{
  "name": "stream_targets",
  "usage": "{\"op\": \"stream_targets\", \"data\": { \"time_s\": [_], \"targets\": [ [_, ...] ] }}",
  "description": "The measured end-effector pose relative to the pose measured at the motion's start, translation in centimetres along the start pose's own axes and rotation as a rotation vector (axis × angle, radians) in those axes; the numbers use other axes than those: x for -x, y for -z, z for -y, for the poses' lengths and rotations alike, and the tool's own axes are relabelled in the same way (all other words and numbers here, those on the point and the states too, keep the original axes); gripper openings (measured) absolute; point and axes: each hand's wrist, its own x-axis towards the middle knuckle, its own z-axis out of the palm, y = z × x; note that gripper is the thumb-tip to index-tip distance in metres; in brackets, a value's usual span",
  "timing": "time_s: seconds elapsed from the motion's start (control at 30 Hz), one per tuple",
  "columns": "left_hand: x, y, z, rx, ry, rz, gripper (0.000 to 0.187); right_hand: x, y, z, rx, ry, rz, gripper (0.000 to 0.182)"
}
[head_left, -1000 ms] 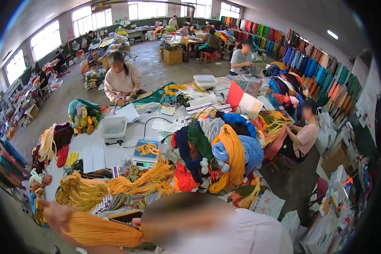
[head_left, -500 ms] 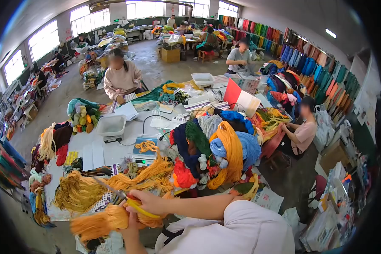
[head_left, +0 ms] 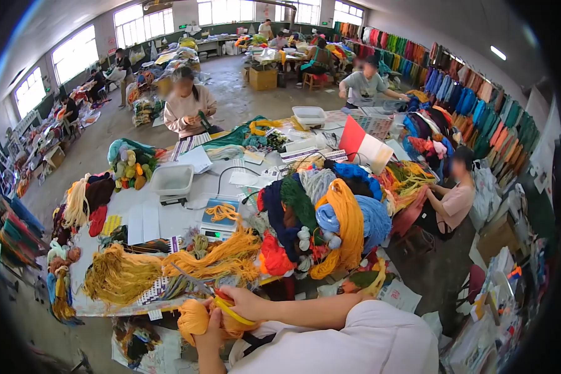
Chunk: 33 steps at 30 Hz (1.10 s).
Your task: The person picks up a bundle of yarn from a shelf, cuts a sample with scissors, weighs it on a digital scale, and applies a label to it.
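Observation:
Near the table's front edge, my left hand is closed around a bundle of orange yarn, whose rounded end sticks out to the left. My right hand grips yellow-handled scissors right beside it, the blades pointing up and left over the table edge. More of the orange bundle shows under the scissor handles. On the table just beyond lie long golden-orange skeins and a darker mustard skein. Whether the blades are parted is hard to see.
A digital scale with a small orange hank stands beyond the skeins. To its right is a tall heap of coloured yarn. A plastic tub sits farther back. Several people work around the tables. Bags and cartons crowd the right side.
The orange bundle's loose tail, spread out to the left before, now shows only as a short rounded end. Both hands moved slightly right and down. The person across the table raised their hands.

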Motion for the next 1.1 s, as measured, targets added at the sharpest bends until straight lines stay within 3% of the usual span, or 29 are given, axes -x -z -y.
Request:
{"op": "stream_targets", "data": {
  "time_s": [0.17,0.27,0.4,0.6,0.67,0.77,0.93,1.07,1.1],
  "targets": [
    [0.5,0.4,0.6,0.029,0.154,-0.007,0.023,1.1,1.2,0.1,-0.044,-0.017,0.023,0.029],
    [0.3,-0.6,-0.5,0.035,0.137,-0.061,0.015,1.0,1.5,-0.2,-0.025,-0.009,0.028,0.031],
    [-1.0,-1.4,-1.4,0.177,0.004,-0.277,0.011,0.3,2.6,-0.1,-0.054,-0.009,-0.004,0.035],
    [-2.4,-1.6,-1.1,0.426,0.039,-0.239,0.008,-0.4,3.0,-0.1,-0.089,0.061,-0.068,0.032],
    [-2.9,-2.0,-1.0,0.383,-0.020,-0.271,0.007,-0.3,3.0,-0.2,-0.093,0.087,-0.058,0.033],
    [-3.3,-1.6,-0.6,0.426,0.037,-0.199,0.012,0.0,3.3,0.2,-0.033,-0.004,0.125,0.038],
    [-3.4,-1.3,-0.8,0.645,0.177,-0.149,0.014,-0.6,4.2,-0.6,-0.049,-0.023,0.177,0.039],
    [-2.6,-0.8,-2.5,0.565,0.160,-0.053,0.021,-0.8,4.0,-2.0,-0.058,-0.015,0.205,0.040],
    [-2.0,-1.5,-3.7,0.440,0.048,-0.061,0.024,-0.7,3.9,-2.2,-0.058,-0.014,0.203,0.040]
  ]
}}
